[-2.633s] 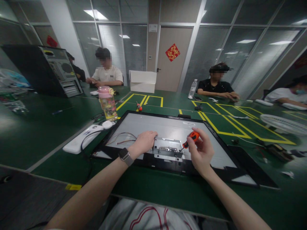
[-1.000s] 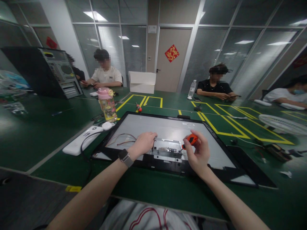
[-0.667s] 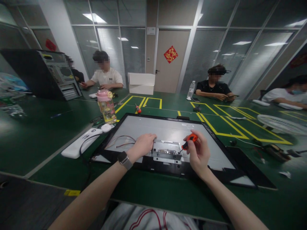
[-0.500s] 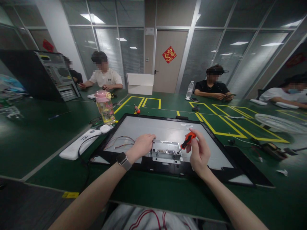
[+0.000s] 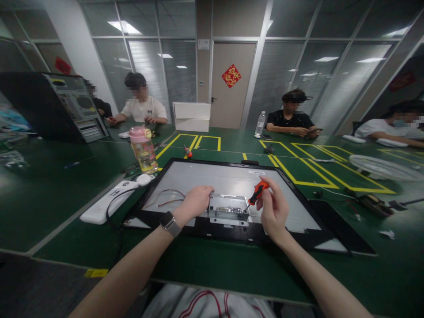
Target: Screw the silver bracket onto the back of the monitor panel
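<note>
A flat display panel (image 5: pixel 225 176) with a black frame lies on the table before me, its pale back facing up. On its near middle part sits a silver metal bracket (image 5: pixel 228 203) with a row of small fittings. My left hand (image 5: pixel 196 201) grips the left edge of this bracket; some of its fingers are hidden. In my right hand (image 5: pixel 274 210) is a red and black screwdriver (image 5: pixel 259 192), tilted, its tip down at the bracket's right end. Thin loose wires (image 5: pixel 165 194) lie on the panel left of my left hand.
To the left are a white power bank (image 5: pixel 107 201) with a black cable and a pink-lidded bottle (image 5: pixel 143 150). A computer case (image 5: pixel 56 106) stands further left. A dark flat piece (image 5: pixel 341 225) lies to the right of the panel. Several people sit across the green table (image 5: pixel 232 269).
</note>
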### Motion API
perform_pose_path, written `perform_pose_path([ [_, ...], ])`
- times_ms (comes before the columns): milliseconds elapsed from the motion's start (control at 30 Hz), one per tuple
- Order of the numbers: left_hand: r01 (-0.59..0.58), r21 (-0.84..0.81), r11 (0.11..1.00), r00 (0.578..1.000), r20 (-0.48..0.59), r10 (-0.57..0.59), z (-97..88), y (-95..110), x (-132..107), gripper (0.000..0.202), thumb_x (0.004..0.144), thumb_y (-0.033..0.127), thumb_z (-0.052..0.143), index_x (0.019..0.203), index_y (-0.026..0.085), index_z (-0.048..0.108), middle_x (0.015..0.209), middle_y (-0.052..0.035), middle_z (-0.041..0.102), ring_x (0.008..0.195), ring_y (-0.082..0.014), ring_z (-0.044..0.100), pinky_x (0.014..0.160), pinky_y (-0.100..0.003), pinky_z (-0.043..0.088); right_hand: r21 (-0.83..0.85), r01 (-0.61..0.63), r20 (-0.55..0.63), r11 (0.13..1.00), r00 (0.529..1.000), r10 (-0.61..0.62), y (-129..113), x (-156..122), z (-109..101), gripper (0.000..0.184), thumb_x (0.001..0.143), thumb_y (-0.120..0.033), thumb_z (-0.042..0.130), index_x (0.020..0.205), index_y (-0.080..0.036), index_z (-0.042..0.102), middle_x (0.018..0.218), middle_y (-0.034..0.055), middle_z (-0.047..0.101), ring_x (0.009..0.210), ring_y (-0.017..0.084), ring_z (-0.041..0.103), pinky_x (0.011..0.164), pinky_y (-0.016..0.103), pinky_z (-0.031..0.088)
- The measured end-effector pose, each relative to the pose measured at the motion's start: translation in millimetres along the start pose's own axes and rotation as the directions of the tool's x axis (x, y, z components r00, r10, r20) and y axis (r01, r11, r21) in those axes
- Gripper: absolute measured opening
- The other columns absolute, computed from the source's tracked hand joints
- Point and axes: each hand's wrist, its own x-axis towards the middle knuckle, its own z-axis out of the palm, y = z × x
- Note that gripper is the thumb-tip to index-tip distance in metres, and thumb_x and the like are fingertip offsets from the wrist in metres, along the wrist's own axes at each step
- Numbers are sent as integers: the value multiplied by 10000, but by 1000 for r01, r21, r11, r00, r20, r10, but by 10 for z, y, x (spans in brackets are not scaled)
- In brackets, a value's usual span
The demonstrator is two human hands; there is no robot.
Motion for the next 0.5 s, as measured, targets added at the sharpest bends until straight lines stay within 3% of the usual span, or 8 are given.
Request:
perform_pose_path([
  [500, 3, -2, 1000, 1000, 1, -3, -11, 5, -3, 366, 908, 96, 384, 1187, 151, 614, 1118, -118, 699, 1048, -230, 650, 930, -355, 487, -10, 5, 8, 1000, 1000, -5, 5, 0, -2, 299, 978, -239, 433, 1228, -227, 596, 806, -6, 569, 454, 70, 466, 434, 229, 407],
])
